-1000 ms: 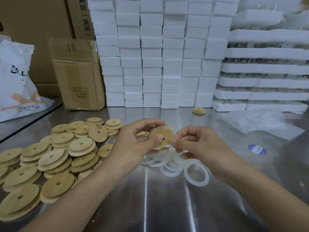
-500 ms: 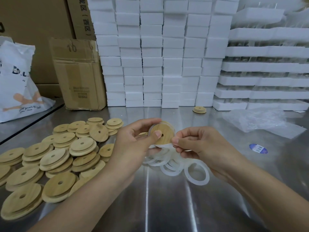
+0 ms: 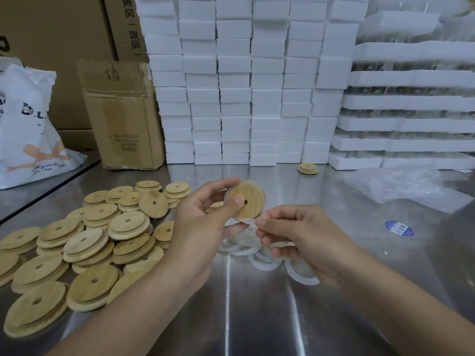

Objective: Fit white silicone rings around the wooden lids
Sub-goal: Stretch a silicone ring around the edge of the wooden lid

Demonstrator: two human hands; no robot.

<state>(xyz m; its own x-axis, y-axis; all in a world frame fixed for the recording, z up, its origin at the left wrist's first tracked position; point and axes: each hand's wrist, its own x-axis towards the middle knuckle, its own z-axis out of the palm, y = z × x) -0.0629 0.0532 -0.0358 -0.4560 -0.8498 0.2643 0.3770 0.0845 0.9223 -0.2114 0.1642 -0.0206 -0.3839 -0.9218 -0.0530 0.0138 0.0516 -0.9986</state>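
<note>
My left hand (image 3: pixel 203 224) grips a round wooden lid (image 3: pixel 248 201) with a centre hole, thumb pressed on its face, above the steel table. A white silicone ring (image 3: pixel 244 220) runs around the lid's rim, its lower part hanging loose. My right hand (image 3: pixel 295 237) pinches that loose part just below the lid. Several more white rings (image 3: pixel 259 260) lie in a heap on the table under my hands, partly hidden. A big pile of bare wooden lids (image 3: pixel 90 242) lies to the left.
The steel table (image 3: pixel 257 317) carries a small stack of lids (image 3: pixel 307 168) at the back, crumpled clear plastic (image 3: pixel 401 186) and a blue sticker (image 3: pixel 399 228) on the right. White foam boxes (image 3: pixel 244 86), a cardboard box (image 3: pixel 123 114) and a white bag (image 3: pixel 28 129) stand behind.
The lid has tilted slightly upward in my left hand. My right hand's pinch has shifted along the ring's lower edge. Everything on the table stays put.
</note>
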